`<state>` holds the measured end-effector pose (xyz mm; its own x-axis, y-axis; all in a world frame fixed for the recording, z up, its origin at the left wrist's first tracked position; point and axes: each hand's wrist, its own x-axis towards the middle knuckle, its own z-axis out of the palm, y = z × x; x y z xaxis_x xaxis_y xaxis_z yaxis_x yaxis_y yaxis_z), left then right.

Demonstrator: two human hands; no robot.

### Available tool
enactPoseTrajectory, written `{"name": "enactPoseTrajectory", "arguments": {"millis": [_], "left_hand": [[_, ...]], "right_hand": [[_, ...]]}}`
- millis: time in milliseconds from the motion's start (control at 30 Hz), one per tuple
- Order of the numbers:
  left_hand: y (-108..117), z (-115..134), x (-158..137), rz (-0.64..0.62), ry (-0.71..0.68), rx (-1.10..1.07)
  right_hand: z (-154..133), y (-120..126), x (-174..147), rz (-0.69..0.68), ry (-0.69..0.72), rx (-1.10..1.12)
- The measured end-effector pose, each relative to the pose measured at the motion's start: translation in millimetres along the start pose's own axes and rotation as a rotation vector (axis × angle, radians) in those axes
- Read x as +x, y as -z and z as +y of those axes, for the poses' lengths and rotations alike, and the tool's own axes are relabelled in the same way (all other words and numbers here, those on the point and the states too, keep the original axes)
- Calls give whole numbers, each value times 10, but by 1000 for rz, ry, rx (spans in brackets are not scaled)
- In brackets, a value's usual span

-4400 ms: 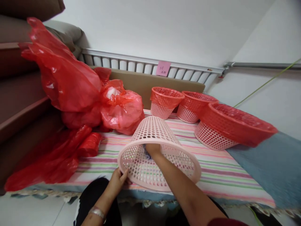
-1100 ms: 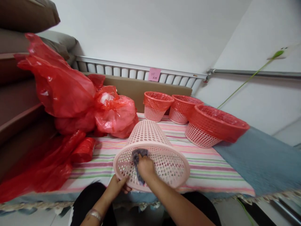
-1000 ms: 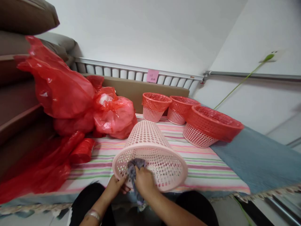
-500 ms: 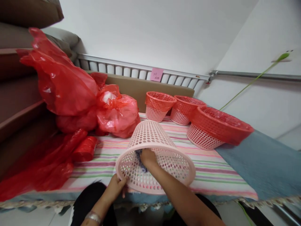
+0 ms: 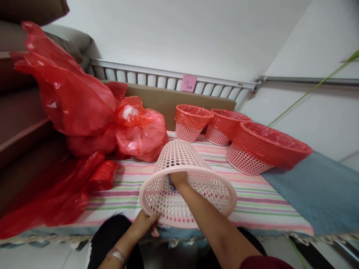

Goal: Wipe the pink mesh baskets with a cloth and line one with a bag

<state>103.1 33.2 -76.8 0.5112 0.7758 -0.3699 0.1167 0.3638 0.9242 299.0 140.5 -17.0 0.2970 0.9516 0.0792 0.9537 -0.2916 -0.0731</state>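
Head view, and the pink basket (image 5: 181,154) lies on its side on the striped sheet (image 5: 129,192), mouth toward the person, presumably so a hand can get in. The left hand (image 5: 147,223) curls at the near rim, thumb on top, likely steadying it. Inside, the right hand (image 5: 180,179) closes on a bunched rag (image 5: 171,184), fingertips hidden! Behind, 3 baskets (image 5: 187,132) stand with red liners (image 5: 269,147) folded over their rims, probably to anchor them.

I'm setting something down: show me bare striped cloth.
Free: striped cloth right of the tipped basket, before the nearest lined basket; a narrower strip between tipped basket and red roll. Crowded: red bags left, two lined baskets behind.
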Motion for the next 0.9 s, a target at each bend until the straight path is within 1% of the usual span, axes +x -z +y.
{"name": "enactPoseTrajectory", "arguments": {"millis": [67,133,267,367,433,467,533,633,800,900], "left_hand": [[-9,-7,1,13,-7,10],[-5,-5,1,21,-19,27],[11,-14,15,37,-47,54],[24,-37,41,50,-59,69],[35,-52,58,41,-56,78],[42,-58,65,35,-58,83],[54,-68,75,35,-78,97],[65,-81,81,67,-132,123],[67,-82,76,88,-195,165],[74,-56,62,87,-204,157]], "right_hand": [[-19,22,-118,-47,-16,-17],[-22,42,-325,-94,-8,-32],[34,48,-994,-126,89,-42],[103,25,-1507,-161,202,-35],[143,20,-1718,-191,221,-13],[158,23,-1767,-202,215,-4],[170,41,-1755,-208,209,3],[149,63,-1507,-168,209,-11],[85,46,-763,-82,68,2],[95,37,-335,-24,51,24]]}}
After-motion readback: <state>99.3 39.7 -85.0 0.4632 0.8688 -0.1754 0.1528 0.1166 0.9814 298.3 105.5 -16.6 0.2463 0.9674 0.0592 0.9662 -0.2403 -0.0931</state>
